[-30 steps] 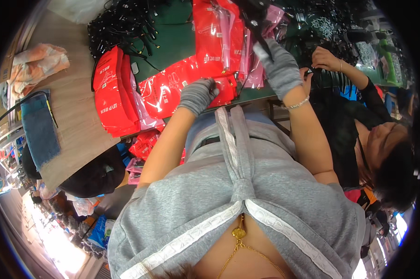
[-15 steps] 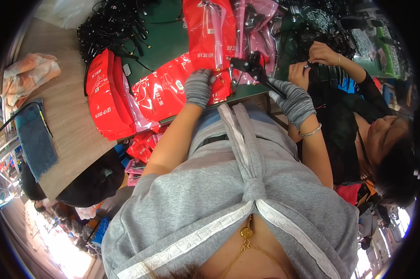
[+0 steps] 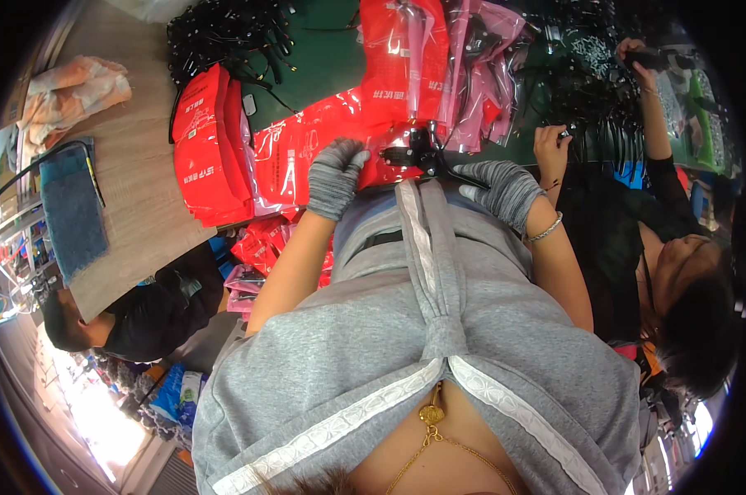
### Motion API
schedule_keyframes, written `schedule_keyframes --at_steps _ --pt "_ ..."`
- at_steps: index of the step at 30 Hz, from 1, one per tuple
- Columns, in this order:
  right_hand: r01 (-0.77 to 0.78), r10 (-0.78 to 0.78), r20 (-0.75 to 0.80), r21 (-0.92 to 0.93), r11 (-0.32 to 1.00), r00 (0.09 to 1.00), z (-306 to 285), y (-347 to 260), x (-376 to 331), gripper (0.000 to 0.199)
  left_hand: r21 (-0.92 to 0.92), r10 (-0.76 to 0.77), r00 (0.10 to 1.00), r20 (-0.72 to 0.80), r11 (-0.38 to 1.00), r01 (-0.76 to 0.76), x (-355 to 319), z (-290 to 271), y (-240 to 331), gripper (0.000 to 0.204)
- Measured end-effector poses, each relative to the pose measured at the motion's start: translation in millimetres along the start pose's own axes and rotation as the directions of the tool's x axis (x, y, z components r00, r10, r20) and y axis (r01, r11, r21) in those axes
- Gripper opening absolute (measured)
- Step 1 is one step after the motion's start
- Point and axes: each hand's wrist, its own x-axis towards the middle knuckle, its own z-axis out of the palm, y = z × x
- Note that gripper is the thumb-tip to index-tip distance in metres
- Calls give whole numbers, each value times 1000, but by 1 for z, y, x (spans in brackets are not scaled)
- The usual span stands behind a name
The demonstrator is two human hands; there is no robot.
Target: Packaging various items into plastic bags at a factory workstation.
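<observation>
A black hand lever [image 3: 422,151] with a blocky clamp-like head lies over the red bags at the table's near edge. My right hand [image 3: 505,196], in a grey knit glove, is closed round the lever's long handle end. My left hand [image 3: 334,180], gloved alike, is just left of the lever's head, fingers curled together in front of a flat red plastic bag [image 3: 295,153]. Whether anything is between those fingers cannot be made out. More red bags [image 3: 402,62] lie beyond the lever, and pink-and-clear bags [image 3: 488,62] sit to their right.
A stack of red bags [image 3: 212,153] stands left, beside a bundle of black cables [image 3: 224,45]. A wooden board [image 3: 146,165] carries a cloth [image 3: 72,99] and a blue pad [image 3: 73,202]. At right, a co-worker's hand [image 3: 550,153] is near black parts. Another person [image 3: 154,309] sits lower left.
The lever has come lower and turned, its handle now lying flatter. My left hand has drawn back left off the red bag. One of the co-worker's hands has moved away to the upper right.
</observation>
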Motion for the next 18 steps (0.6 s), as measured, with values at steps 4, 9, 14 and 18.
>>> schedule_keyframes --at_steps 4,9,14,18 --pt "47 -36 69 -167 985 997 -3 -18 8 34 -37 27 1000 -15 999 -28 -4 -13 10 19" --pt "116 -95 80 -319 941 992 -3 -40 22 35 -446 -176 982 -66 886 129 -5 -25 40 19" --pt "175 -99 173 -509 843 980 -11 -67 33 32 -425 149 989 -6 895 -137 4 -42 71 18" --pt "227 -71 290 -548 805 954 -13 -83 54 29 -410 185 974 132 905 -116 2 -41 81 20"
